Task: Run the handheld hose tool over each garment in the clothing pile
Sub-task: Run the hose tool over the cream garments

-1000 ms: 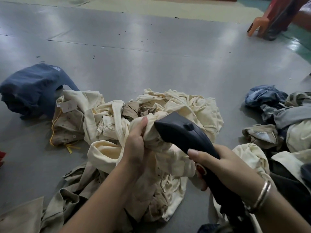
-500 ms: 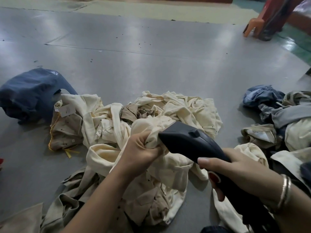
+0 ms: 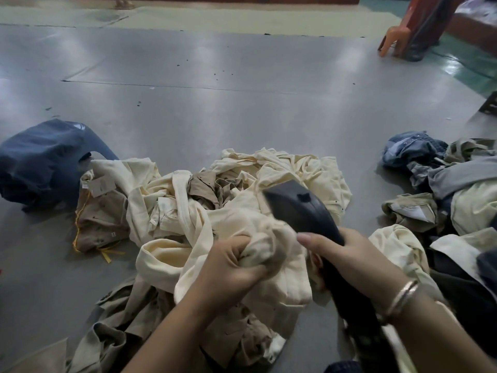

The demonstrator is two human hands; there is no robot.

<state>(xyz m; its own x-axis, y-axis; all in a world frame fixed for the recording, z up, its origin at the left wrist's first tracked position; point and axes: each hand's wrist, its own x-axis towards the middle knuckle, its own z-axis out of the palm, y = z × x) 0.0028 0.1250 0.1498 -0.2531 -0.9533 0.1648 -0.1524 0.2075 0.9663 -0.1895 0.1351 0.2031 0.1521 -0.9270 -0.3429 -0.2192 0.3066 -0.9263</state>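
A pile of cream and khaki garments point(image 3: 188, 211) lies on the grey floor in front of me. My left hand point(image 3: 231, 267) grips a bunched fold of a cream garment point(image 3: 258, 281) and holds it lifted above the pile. My right hand point(image 3: 349, 257), with bangles at the wrist, grips the handle of the black handheld hose tool point(image 3: 301, 208). The tool's head points up and left, lying over the cream cloth just beyond my left hand. Its hose runs down past my right wrist, out of sight.
A dark blue garment point(image 3: 40, 162) lies at the left of the pile. A second heap of denim, grey and cream clothes point(image 3: 443, 189) sits at the right. An orange plastic chair point(image 3: 403, 28) stands far right. Bare grey floor point(image 3: 215, 90) stretches beyond.
My left hand has closed tighter on the cream fold and pulled it nearer to me. The tool's head has moved to the right and further over the cloth.
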